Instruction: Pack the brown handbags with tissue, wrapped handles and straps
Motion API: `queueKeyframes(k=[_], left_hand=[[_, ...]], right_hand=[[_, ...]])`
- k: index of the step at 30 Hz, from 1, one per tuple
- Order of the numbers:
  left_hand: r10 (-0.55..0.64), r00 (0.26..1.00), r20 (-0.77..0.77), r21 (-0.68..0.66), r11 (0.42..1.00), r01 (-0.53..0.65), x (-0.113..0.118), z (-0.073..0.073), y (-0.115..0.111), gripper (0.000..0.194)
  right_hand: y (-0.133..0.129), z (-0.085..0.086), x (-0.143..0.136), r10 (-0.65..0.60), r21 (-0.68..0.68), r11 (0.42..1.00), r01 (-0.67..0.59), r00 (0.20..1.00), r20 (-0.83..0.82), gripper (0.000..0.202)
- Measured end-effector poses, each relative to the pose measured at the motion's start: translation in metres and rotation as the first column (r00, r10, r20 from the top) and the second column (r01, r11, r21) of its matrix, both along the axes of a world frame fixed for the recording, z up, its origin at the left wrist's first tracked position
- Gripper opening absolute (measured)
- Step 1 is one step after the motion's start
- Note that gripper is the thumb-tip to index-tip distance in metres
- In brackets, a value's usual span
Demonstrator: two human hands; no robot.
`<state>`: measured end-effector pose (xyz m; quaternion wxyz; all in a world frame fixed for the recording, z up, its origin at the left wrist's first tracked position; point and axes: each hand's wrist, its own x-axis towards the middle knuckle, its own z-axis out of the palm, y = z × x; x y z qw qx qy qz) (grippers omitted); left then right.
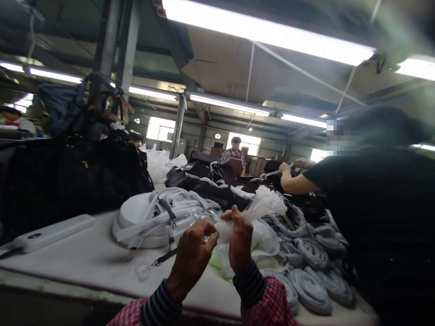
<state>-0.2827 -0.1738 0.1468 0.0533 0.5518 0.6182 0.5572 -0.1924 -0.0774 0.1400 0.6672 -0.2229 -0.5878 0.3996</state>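
Observation:
My right hand (pixel 239 237) is closed round a bundle of thin clear plastic strips (pixel 268 202), whose white ends fan out to the upper right. Just left of it, my left hand (pixel 195 251) has its thumb and fingers pinched together near the lower end of the bundle; what they hold, if anything, is too small to tell. Beneath both hands lies a clear plastic bag with green marks (pixel 215 262). White straps with dark clips (pixel 166 208) are heaped on a round white item to the left.
Coiled grey straps (pixel 309 290) lie on the right of the white table (pixel 102 262). A white device (pixel 54 233) and black bags (pixel 74 181) are at left. Dark bags (pixel 210 190) lie behind. A person in black (pixel 384 213) stands close at right; another person (pixel 235 158) is farther back.

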Motion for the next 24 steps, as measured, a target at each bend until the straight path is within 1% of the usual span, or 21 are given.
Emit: queueKeyframes(k=[4, 6, 9, 11, 13, 15, 17, 19, 21, 24], left_hand=[[0.035, 0.999, -0.013, -0.026, 0.999, -0.036, -0.003, -0.009, 0.000, 0.011], [0.036, 0.999, 0.011, -0.016, 0.999, -0.036, -0.005, -0.012, -0.002, 0.012], [-0.004, 0.993, 0.117, 0.028, 1.000, 0.000, -0.007, -0.011, -0.004, 0.015], [-0.037, 0.987, 0.155, 0.056, 0.998, 0.029, -0.007, -0.011, -0.004, 0.020], [-0.023, 0.992, 0.125, 0.044, 0.999, 0.017, -0.005, -0.014, -0.001, 0.024], [0.021, 0.998, 0.056, -0.010, 1.000, -0.021, -0.002, -0.020, 0.004, 0.025], [0.031, 0.999, -0.009, -0.062, 0.998, -0.032, 0.001, -0.028, 0.009, 0.022], [0.008, 0.998, -0.058, -0.099, 0.995, -0.013, 0.003, -0.035, 0.012, 0.016], [-0.008, 0.996, -0.085, -0.128, 0.992, -0.003, 0.006, -0.038, 0.014, 0.013], [-0.008, 0.996, -0.084, -0.144, 0.990, -0.004, 0.007, -0.037, 0.015, 0.014]], right_hand=[[0.001, -0.010, 0.002, -0.050, 0.022, 0.999, 0.049, 0.997, 0.061, 0.048], [0.003, -0.015, 0.002, -0.077, 0.020, 0.997, 0.075, 0.994, 0.077, 0.048], [0.006, -0.023, 0.001, -0.119, -0.041, 0.992, 0.121, 0.991, 0.057, 0.049], [0.007, -0.027, 0.000, -0.136, -0.091, 0.986, 0.137, 0.990, 0.022, 0.050], [0.007, -0.030, -0.001, -0.136, -0.113, 0.984, 0.135, 0.991, 0.000, 0.050], [0.005, -0.033, -0.002, -0.126, -0.104, 0.987, 0.125, 0.992, 0.003, 0.049], [0.005, -0.035, -0.001, -0.123, -0.087, 0.988, 0.124, 0.992, 0.017, 0.049], [0.007, -0.037, 0.000, -0.132, -0.069, 0.989, 0.134, 0.991, 0.032, 0.050], [0.009, -0.041, 0.002, -0.144, -0.065, 0.987, 0.147, 0.988, 0.049, 0.050], [0.011, -0.044, 0.005, -0.159, -0.091, 0.982, 0.164, 0.985, 0.060, 0.051]])
